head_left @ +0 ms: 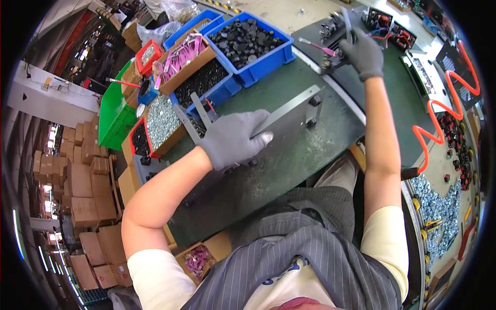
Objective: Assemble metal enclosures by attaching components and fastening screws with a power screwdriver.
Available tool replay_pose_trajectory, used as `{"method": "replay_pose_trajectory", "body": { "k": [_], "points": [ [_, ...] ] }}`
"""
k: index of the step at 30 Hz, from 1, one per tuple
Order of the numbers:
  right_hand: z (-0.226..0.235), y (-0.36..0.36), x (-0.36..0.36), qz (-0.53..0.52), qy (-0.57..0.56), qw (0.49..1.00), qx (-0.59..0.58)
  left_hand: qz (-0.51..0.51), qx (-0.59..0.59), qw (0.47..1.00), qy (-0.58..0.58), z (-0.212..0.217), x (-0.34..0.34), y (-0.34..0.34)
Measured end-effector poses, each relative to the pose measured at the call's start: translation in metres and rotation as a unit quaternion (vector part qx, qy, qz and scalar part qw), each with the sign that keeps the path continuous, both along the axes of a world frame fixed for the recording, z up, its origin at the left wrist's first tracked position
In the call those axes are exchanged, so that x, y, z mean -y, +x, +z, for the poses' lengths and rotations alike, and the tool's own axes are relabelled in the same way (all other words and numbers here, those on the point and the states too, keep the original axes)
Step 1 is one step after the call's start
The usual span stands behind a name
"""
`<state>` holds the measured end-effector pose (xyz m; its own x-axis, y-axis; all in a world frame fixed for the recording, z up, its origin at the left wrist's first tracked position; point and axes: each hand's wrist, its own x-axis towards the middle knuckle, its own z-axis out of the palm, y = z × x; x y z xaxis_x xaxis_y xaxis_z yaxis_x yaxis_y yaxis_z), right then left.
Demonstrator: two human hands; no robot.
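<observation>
My left hand [235, 137], in a grey glove, is closed on the edge of a dark grey metal panel [289, 121] with a bent rim and black feet. The panel is tilted over the green work surface; its left part is hidden behind my hand and forearm. Two flat metal arms [200, 111] stick up beyond that hand. My right hand [364, 54], also gloved, is stretched to the far right, its fingers curled round a slim grey bar-shaped piece [347, 21]. Black metal parts [330, 31] and a purple strip with a pale end [321, 49] lie beside it.
Blue bins [253, 72] of black round parts stand at the back. Beside them are a carton [183, 77] of purple strips, a tray of silver screws [163, 121] and a green crate [111, 116]. An orange coiled hose [442, 106] hangs at right, near loose silver parts [436, 217].
</observation>
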<state>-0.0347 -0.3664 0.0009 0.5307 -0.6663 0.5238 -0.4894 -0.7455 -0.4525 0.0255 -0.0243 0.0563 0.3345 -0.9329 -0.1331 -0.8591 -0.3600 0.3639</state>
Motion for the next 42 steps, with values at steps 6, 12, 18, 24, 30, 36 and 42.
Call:
{"method": "replay_pose_trajectory", "body": {
  "k": [6,12,18,24,30,36,42],
  "points": [
    [0.03,-0.006,-0.066,0.264,0.02,0.96,-0.087,0.007,0.012,0.999,0.043,0.002,0.001,-0.001],
    [-0.016,0.0,-0.058,0.313,0.09,0.932,0.158,0.006,-0.001,0.999,0.045,0.005,0.005,-0.004],
    [-0.014,-0.019,-0.091,0.423,0.581,0.664,0.205,0.002,0.003,1.0,0.026,0.0,-0.002,-0.001],
    [-0.028,-0.006,-0.093,0.396,0.591,0.641,0.288,-0.011,-0.03,0.999,0.006,0.002,-0.001,-0.003],
    [-0.022,-0.005,-0.104,0.399,0.568,0.686,0.22,-0.011,-0.021,0.999,-0.024,-0.002,-0.001,-0.001],
    [-0.014,-0.001,-0.113,0.42,0.545,0.688,0.23,-0.027,-0.004,0.997,-0.067,-0.011,-0.003,0.005],
    [-0.025,0.005,-0.091,0.482,0.563,0.646,0.183,-0.017,0.002,0.997,-0.072,-0.008,-0.003,0.002]
  ]
}}
